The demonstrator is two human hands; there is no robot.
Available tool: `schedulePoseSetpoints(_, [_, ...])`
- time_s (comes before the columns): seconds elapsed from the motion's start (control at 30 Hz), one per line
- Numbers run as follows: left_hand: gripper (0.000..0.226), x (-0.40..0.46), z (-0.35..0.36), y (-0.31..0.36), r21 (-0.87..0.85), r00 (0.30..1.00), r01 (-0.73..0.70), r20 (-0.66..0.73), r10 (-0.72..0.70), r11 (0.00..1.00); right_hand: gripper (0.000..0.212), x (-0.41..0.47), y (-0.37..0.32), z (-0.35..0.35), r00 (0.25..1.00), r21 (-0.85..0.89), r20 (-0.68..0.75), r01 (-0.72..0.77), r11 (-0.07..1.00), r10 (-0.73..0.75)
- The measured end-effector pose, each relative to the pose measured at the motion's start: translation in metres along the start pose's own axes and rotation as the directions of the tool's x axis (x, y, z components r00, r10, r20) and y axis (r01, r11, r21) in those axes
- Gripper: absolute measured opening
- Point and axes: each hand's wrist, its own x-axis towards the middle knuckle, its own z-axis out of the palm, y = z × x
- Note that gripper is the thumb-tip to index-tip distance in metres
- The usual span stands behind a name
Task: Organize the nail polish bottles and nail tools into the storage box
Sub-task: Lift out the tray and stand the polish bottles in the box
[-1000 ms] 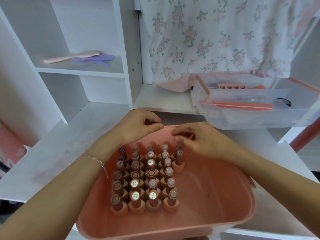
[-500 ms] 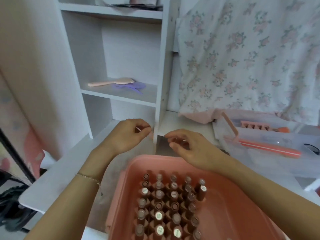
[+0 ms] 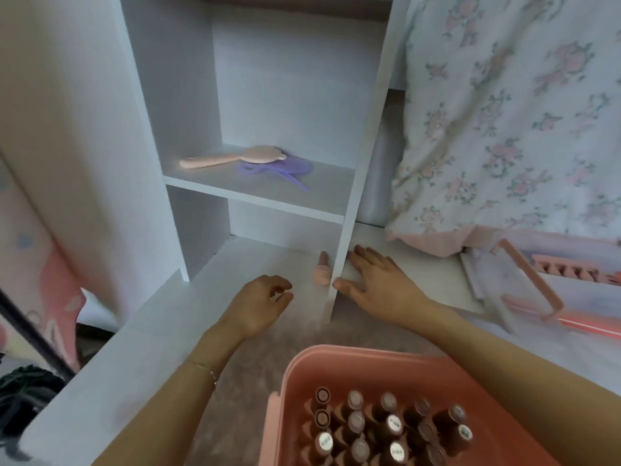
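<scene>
1. The left hand (image 3: 260, 302) hovers with fingers loosely curled and nothing in it, just short of a small pink nail polish bottle (image 3: 322, 274) lying on the white bench (image 3: 161, 334) against the shelf divider.
2. The right hand (image 3: 376, 287) rests spread and flat beyond that divider.
3. The pink plastic storage box (image 3: 336, 361) sits near, rows of bottles standing inside.
4. Likely step: fetching the stray bottle. Next calls for pinching it and standing it in the box.

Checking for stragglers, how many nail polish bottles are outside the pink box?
1: a pink bottle stands on the desk against the shelf divider, between left hand and right hand. Others may be hidden.
</scene>
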Motion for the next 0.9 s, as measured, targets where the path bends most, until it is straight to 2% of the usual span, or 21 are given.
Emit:
schedulePoseSetpoints(0.13, [0.039, 0.04, 0.024, 0.0, 0.054, 0.998, 0.058, -0.007, -0.057, 0.997, 0.067, 0.007, 0.008, 0.004, 1.0, 0.02, -0.009, 0.026, 0.999, -0.025])
schedulePoseSetpoints(0.3, [0.049, 0.076, 0.046, 0.01, 0.229, 0.992, 0.126, -0.031, -0.122, 0.965, 0.068, 0.008, 0.013, 0.005, 0.998, 0.036, -0.046, 0.051, 0.998, -0.05])
schedulePoseSetpoints(0.5, [0.036, 0.085, 0.055, 0.017, 0.232, 0.994, 0.099, -0.065, -0.086, 0.968, 0.07, 0.009, 0.017, 0.009, 0.996, 0.05, -0.07, 0.056, 0.997, -0.052])
schedulePoseSetpoints(0.63, [0.034, 0.08, 0.054, 0.013, 0.172, 0.988, 0.146, -0.071, -0.135, 0.974, 0.069, 0.012, 0.018, 0.009, 0.995, 0.088, -0.084, 0.054, 0.995, -0.047])
schedulePoseSetpoints(0.77, [0.018, 0.059, 0.06, 0.015, -0.055, 0.98, 0.143, -0.129, -0.149, 0.988, 0.069, 0.013, 0.018, 0.008, 0.994, 0.143, -0.101, 0.056, 0.988, -0.042])
schedulePoseSetpoints(0.9, [0.02, 0.029, 0.055, 0.021, -0.181, 0.974, 0.086, -0.194, -0.121, 0.98, 0.069, 0.012, 0.017, 0.007, 0.997, 0.148, -0.072, 0.038, 0.988, -0.028])
